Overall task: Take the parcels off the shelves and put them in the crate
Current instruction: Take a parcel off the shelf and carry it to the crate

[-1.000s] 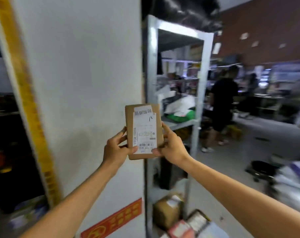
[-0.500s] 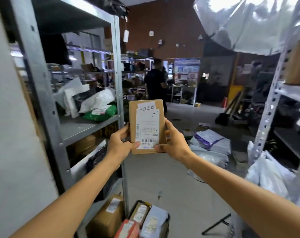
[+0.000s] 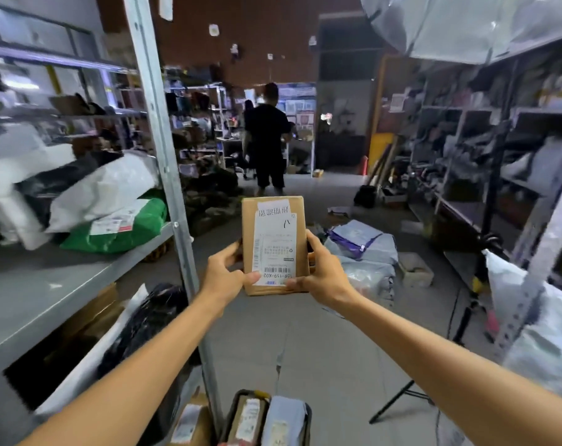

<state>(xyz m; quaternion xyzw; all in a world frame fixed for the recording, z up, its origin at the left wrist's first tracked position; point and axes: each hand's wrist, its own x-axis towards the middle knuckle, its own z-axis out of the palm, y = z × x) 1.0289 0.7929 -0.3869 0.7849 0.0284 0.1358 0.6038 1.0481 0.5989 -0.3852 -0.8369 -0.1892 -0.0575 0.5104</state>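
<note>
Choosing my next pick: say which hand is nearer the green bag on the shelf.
Left. The left hand grips the box edge facing the green bag; the right hand grips the opposite edge.

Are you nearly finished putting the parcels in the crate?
Not yet. Done: a brown box and a blue-grey bag lie in the dark crate. In hand: the left hand and right hand hold a flat brown cardboard parcel with a white label. Remaining: a green bag and white bags wait on the grey metal shelf.
</note>
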